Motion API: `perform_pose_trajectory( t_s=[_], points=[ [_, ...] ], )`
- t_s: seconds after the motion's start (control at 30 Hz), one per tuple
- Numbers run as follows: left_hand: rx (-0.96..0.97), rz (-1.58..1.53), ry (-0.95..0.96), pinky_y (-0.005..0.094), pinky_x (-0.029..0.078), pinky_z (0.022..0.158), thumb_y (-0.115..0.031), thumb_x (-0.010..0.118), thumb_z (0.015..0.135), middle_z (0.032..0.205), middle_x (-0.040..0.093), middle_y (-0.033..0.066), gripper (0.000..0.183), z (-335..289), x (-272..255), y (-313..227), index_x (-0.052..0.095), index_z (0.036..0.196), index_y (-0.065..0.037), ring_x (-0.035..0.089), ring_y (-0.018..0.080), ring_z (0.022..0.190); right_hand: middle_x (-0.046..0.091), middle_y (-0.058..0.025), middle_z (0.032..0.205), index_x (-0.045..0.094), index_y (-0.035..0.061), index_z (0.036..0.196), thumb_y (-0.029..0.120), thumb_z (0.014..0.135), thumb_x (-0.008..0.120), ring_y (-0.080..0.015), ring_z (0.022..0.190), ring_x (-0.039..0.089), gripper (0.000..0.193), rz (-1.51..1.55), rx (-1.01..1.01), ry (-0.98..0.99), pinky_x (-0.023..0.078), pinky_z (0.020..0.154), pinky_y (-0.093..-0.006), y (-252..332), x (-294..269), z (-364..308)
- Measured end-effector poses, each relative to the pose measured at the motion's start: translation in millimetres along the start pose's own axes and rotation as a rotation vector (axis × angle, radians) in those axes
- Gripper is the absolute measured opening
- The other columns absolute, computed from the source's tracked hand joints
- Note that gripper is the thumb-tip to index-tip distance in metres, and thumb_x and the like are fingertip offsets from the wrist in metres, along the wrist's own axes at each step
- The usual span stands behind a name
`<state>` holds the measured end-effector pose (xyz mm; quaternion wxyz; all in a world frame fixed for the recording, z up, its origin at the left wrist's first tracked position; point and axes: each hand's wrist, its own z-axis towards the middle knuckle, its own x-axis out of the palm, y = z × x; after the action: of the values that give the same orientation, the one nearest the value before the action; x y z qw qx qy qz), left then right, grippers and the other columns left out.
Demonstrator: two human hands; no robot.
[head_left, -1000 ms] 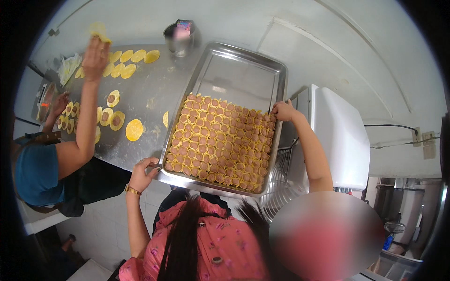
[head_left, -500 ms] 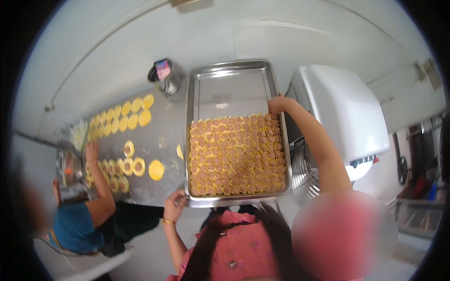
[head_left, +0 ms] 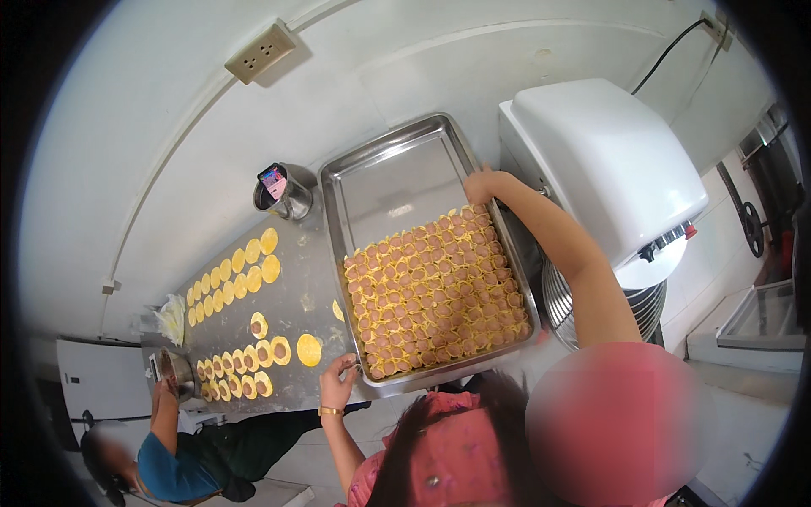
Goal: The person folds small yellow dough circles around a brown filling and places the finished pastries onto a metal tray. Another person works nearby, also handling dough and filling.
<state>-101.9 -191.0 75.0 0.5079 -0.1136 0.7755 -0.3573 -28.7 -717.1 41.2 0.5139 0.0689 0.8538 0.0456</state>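
Observation:
A large rectangular metal tray lies in front of me. Close rows of open-topped dumplings, pinkish filling in yellow wrappers, cover its near part, while the far part shows bare metal. At the near left corner my left hand has its fingers closed on the tray's rim. Farther off, my right hand is closed at the right rim, beside the end of the farthest dumpling row. Its fingertips are partly hidden. One loose yellow round wrapper lies on the table left of the tray.
On the metal table lie rows of wrappers and filled rounds. A metal pot holding a phone stands by the wall. A white mixer flanks the tray. A co-worker reaches into a metal bowl at left.
The whole view has tilted, so tray and table appear turned. The co-worker's hand has gone from the wrappers to the bowl. Both my hands stay at the tray's rim.

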Motion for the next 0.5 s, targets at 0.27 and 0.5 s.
perform_pose_trajectory(
  t_s=[0.27, 0.5],
  points=[
    [-0.001, 0.011, 0.011, 0.0297, 0.05, 0.078, 0.002, 0.061, 0.076, 0.094, 0.066, 0.0117, 0.028, -2, -1, 10, 0.06, 0.104, 0.002, 0.065, 0.0185, 0.089, 0.062, -0.0199, 0.105, 0.066, 0.0001, 0.095, 0.012, 0.07, 0.055, -0.0367, 0.105, 0.056, 0.03, -0.018, 0.028, 0.087, 0.026, 0.095, -0.0651, 7, -6, 21],
    [-0.005, -0.056, -0.101, 0.0312, 0.05, 0.073, -0.001, 0.062, 0.076, 0.088, 0.065, 0.0135, 0.025, -7, 0, 21, 0.061, 0.101, 0.001, 0.065, 0.0209, 0.08, 0.063, -0.0172, 0.107, 0.065, 0.0024, 0.103, 0.018, 0.075, 0.055, -0.0318, 0.101, 0.058, 0.033, 0.159, -0.111, 0.004, 0.042, 0.091, -0.0415, 11, -20, 32]
  ],
)
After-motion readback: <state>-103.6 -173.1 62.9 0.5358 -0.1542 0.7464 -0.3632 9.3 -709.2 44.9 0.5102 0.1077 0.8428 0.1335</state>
